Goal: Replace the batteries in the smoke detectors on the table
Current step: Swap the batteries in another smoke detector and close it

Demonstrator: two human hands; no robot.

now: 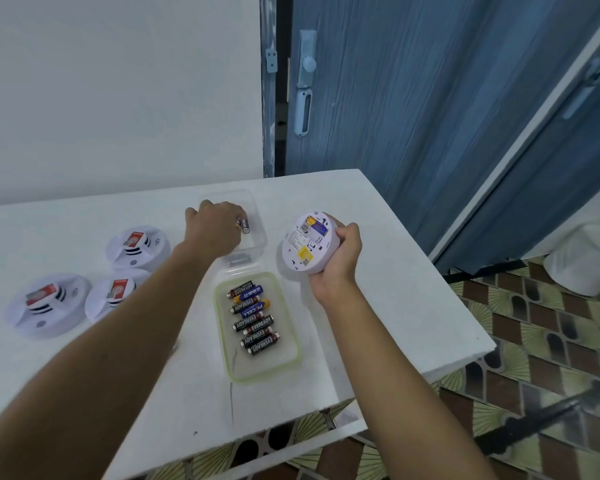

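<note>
Left hand [212, 226] curled; fingertips pinched black cylindrical battery [244, 225] over clear plastic tub [262, 233]. Right hand [340, 258] gripped round white plastic smoke detector [303, 245], tilted, underside showing, just right of left fingers. Green-rimmed clear tray of batteries [253, 378] lay nearer than both hands. Bare white tabletop [395, 289] ran beyond right fingers to edge. Blue wooden door [430, 98] stood behind.

1 head view, forward-down, close over table [388, 306].

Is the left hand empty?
No, the left hand pinches a black cylindrical battery over the clear plastic box.
</note>
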